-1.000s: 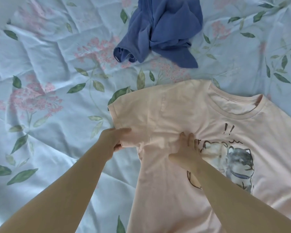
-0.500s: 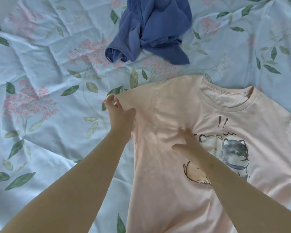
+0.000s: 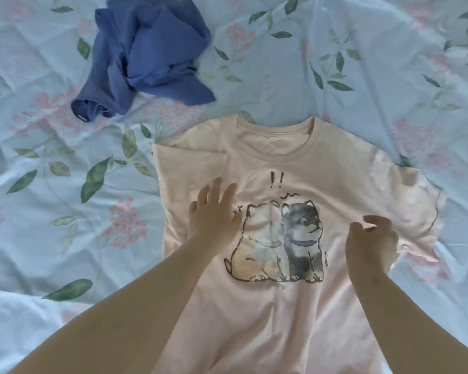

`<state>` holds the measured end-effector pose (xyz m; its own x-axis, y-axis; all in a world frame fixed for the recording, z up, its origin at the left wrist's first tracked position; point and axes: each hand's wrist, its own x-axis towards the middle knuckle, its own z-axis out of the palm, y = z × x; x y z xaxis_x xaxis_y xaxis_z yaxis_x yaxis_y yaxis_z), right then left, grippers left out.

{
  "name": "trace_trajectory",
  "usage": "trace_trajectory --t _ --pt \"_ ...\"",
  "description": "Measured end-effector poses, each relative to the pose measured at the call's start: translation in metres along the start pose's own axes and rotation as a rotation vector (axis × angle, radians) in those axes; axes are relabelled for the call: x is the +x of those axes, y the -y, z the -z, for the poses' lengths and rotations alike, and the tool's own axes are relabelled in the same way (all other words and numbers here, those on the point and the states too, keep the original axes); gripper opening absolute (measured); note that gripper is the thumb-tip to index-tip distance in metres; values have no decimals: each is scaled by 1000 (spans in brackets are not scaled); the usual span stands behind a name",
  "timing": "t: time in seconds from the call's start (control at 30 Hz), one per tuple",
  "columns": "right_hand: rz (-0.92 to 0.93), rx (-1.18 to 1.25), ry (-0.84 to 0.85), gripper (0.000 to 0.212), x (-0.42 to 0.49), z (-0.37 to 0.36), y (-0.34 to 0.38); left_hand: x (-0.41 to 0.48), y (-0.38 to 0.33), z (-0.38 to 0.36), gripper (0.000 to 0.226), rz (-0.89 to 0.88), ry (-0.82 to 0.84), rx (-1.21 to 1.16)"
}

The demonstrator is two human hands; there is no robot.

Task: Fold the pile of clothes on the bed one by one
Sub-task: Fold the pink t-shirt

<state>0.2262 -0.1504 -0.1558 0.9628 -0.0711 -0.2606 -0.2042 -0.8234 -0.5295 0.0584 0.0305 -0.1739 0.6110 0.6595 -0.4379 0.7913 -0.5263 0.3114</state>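
A bedroom at home: a bed (image 3: 281,76) under a rumpled pale-blue sheet printed with pink blossoms and green leaves, with a peach T-shirt (image 3: 281,163) and crumpled blue garment (image 3: 146,55) lying on it.

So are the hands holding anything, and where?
Nothing is held. The left hand lies flat on the pink T-shirt, fingers spread; the right hand is loosely curled over it, gripping nothing.
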Motion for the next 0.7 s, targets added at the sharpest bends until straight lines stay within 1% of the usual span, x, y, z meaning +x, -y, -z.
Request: trace_trajectory --t 0.07,0.1,0.13,0.2,0.27,0.37,0.4,0.47,0.53,0.57,0.6,0.63,0.67,0.7 --pt "-258 88 -47 34 23 14 -20 4 -16 -10 64 38 161 17" --pt "-355 175 -49 34 32 20 -29 6 -22 -14 65 62 209 39" --pt "-413 286 -46 29 39 26 -36 9 -28 -18 66 89 225 64" --pt "-512 556 -27 9 52 33 -46 12 -39 -26 70 135 186 100" --pt "-630 750 21 22 63 40 -50 13 -53 -34 73 131 140 91" --pt "-786 980 94 18 84 45 -50 15 -69 -43 80 83 180 100" --pt "-837 1048 107 19 91 46 -51 16 -70 -45 82 81 197 122" --pt "-924 1089 143 29 104 49 -53 17 -68 -46 85 83 209 155" --pt "-964 1122 180 32 115 48 -55 15 -65 -46 86 74 210 168" --pt "-936 1116 174 28 117 48 -54 14 -64 -46 86 72 212 169" --pt "-837 1054 130 19 118 47 -52 14 -63 -45 86 73 213 163" --pt "-655 924 42 7 116 46 -46 14 -62 -44 84 76 212 149" --pt "-404 758 -45 9 111 47 -39 15 -62 -43 81 81 209 127" --pt "-114 592 -63 18 105 47 -32 16 -61 -42 76 89 205 100"
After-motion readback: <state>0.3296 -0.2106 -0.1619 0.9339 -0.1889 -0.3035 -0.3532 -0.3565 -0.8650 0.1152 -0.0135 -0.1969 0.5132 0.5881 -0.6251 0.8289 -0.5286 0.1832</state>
